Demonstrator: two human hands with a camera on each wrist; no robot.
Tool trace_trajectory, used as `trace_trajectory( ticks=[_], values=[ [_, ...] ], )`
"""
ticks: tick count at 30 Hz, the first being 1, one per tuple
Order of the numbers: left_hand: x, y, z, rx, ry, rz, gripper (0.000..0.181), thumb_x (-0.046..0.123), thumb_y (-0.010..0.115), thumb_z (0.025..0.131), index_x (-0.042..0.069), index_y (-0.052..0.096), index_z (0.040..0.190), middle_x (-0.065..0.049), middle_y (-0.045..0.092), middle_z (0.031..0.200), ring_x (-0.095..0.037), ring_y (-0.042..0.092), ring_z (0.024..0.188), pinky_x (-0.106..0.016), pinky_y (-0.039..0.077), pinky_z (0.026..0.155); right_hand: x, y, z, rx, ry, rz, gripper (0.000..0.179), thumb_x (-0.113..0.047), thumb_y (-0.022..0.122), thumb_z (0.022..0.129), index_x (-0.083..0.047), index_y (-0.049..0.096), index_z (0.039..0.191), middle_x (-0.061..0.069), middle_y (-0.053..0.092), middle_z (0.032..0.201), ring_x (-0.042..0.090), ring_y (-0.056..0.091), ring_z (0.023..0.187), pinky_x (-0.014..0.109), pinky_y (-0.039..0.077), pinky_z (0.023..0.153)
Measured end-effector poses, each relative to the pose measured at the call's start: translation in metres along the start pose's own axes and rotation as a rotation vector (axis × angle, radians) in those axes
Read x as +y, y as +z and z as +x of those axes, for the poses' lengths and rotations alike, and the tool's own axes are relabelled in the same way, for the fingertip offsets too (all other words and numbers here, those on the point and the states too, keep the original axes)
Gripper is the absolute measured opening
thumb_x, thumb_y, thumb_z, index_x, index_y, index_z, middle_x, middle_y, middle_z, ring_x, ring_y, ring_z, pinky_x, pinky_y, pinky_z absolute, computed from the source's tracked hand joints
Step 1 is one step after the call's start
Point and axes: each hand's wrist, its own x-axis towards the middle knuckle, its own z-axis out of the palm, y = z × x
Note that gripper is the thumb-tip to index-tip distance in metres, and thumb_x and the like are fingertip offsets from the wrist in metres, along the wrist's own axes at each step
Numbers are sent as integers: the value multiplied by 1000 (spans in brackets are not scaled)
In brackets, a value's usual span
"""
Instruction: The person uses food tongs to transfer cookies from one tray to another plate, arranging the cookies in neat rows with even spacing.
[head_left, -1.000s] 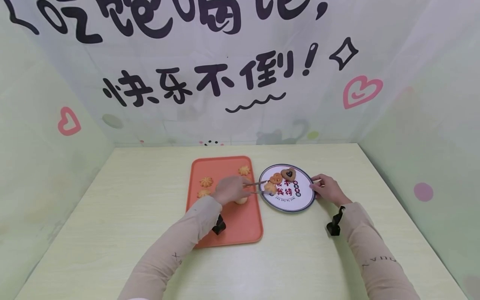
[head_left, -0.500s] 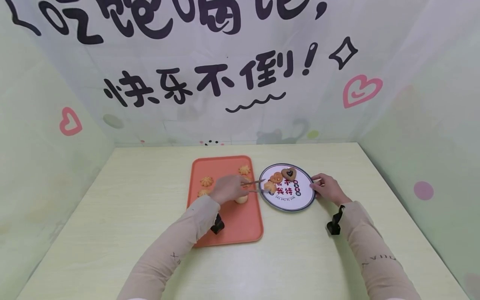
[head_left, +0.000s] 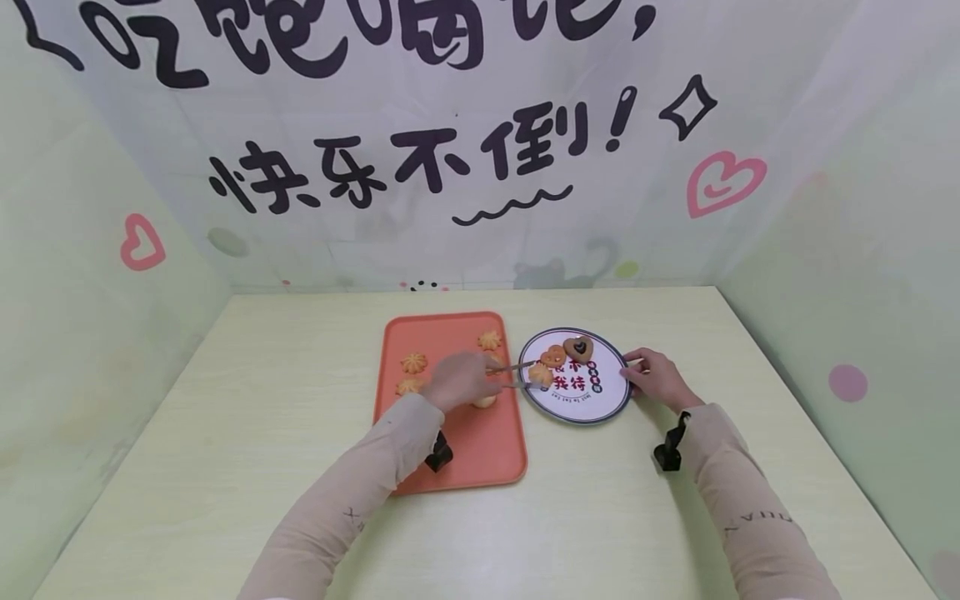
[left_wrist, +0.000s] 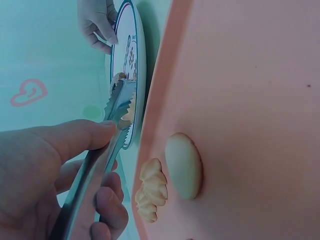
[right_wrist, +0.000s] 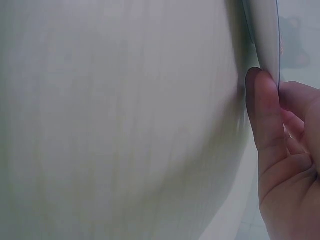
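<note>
My left hand (head_left: 463,379) holds metal tongs (left_wrist: 87,185) with serrated tips, thumb on one arm and curled fingers on the other. The tongs reach from over the orange tray (head_left: 480,458) to the plate (head_left: 609,392). Their tips stand apart at a piped, star-shaped cookie (head_left: 540,375) at the plate's left side. Beside it lie a golden heart-shaped cookie (head_left: 552,357) and a brown heart cookie (head_left: 578,349) with a dark centre. My right hand (head_left: 658,377) pinches the plate's right rim, thumb and fingers on either side of it, as the right wrist view shows.
Below my left hand on the tray are a pale oval cookie (left_wrist: 184,166) and a ridged piped cookie (left_wrist: 152,187). More piped cookies lie at the tray's upper right (head_left: 489,340) and left (head_left: 413,362). Printed cloth walls (head_left: 360,250) enclose the table's back and sides.
Hardly anything differs: the tongs shift very slightly at the plate's left side. The right hand stays on the rim, and the plate and cookies keep their places.
</note>
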Motion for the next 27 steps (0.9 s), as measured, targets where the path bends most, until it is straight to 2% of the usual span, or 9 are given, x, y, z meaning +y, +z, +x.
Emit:
trace_trajectory(
  ticks=[3, 6, 8, 12, 15, 17, 20, 23, 27],
  values=[
    [1, 1, 1, -11, -6, 24, 36, 37, 59, 83, 28, 59, 118, 2, 61, 63, -8, 33, 37, -23, 22, 36, 0, 0, 0, 2, -5, 0, 32, -10, 54, 88, 7, 47, 114, 14, 57, 82, 15, 55, 62, 28, 46, 57],
    [-1, 2, 1, -7, 5, 4, 36, 36, 60, 83, 29, 59, 118, 4, 61, 68, -9, 35, 36, -23, 23, 37, 0, 1, 0, 3, -3, 0, 33, -10, 55, 88, 7, 47, 114, 14, 58, 83, 15, 55, 62, 28, 46, 57],
    [-4, 2, 0, -3, 9, -40, 36, 34, 60, 82, 27, 59, 118, 4, 65, 86, -9, 41, 43, -23, 28, 40, 1, 1, 0, 6, 0, 0, 33, -11, 55, 87, 7, 48, 114, 15, 58, 83, 15, 55, 62, 27, 46, 57],
    [-13, -3, -2, 23, 2, -77, 38, 32, 62, 81, 25, 59, 118, 4, 56, 118, -13, 52, 69, -27, 38, 54, 2, 1, 0, 4, 8, -1, 33, -11, 55, 88, 6, 48, 114, 15, 58, 84, 16, 55, 63, 27, 45, 58],
    [-20, -9, -4, 56, -14, -46, 40, 34, 64, 80, 25, 59, 118, 4, 55, 119, -14, 54, 87, -29, 41, 64, 2, 1, 0, 0, 12, -2, 33, -12, 55, 88, 6, 47, 115, 14, 58, 84, 16, 55, 63, 27, 45, 58],
    [-24, -14, -6, 78, -14, -23, 41, 36, 64, 79, 26, 59, 118, 4, 56, 118, -13, 55, 88, -29, 41, 62, 2, 0, 0, 0, 13, -2, 33, -12, 55, 88, 7, 47, 115, 14, 58, 83, 16, 55, 62, 27, 45, 58],
    [-32, -20, -10, 89, -19, -58, 41, 36, 64, 80, 26, 58, 119, 3, 62, 106, -13, 56, 74, -28, 38, 53, 2, 0, 0, 1, 9, -5, 33, -11, 55, 88, 7, 47, 115, 14, 58, 83, 15, 55, 62, 27, 45, 57],
    [-42, -24, -14, 94, -20, -96, 42, 35, 63, 81, 25, 56, 121, 2, 64, 92, -10, 50, 57, -25, 34, 46, 2, 0, 0, 2, 4, -5, 33, -11, 55, 88, 7, 47, 114, 13, 58, 83, 15, 55, 62, 27, 45, 57],
    [-56, -30, -20, 91, -39, -159, 44, 34, 61, 82, 24, 54, 124, -4, 60, 68, -12, 41, 44, -26, 31, 40, 1, 1, 0, 2, -1, 8, 33, -11, 55, 88, 7, 47, 114, 14, 58, 83, 15, 55, 62, 27, 45, 57]
  ],
)
